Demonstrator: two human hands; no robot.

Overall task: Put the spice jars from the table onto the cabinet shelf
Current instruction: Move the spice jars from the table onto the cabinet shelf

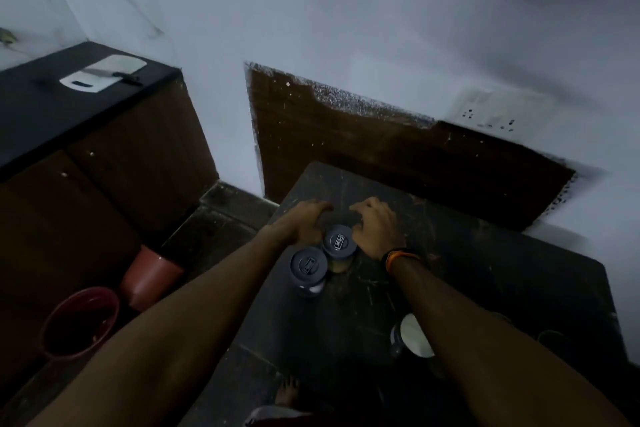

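Observation:
Two spice jars with dark grey lids stand side by side on the dark table (485, 253). The nearer jar (309, 266) holds something white; the farther jar (339, 242) holds something yellowish. My left hand (304, 222) is just beyond the left side of the jars with curled fingers, close to the farther jar; contact is unclear. My right hand (375, 227), with a band on the wrist, hovers to the right of the farther jar, fingers bent and holding nothing. No cabinet shelf is visible.
A white-topped jar (412, 336) sits near the table's front, partly behind my right forearm. Two red buckets (81, 322) stand on the floor at left. A black counter (41, 114) at far left carries a white cutting board with a knife (104, 74). A wall socket (491, 114) is at right.

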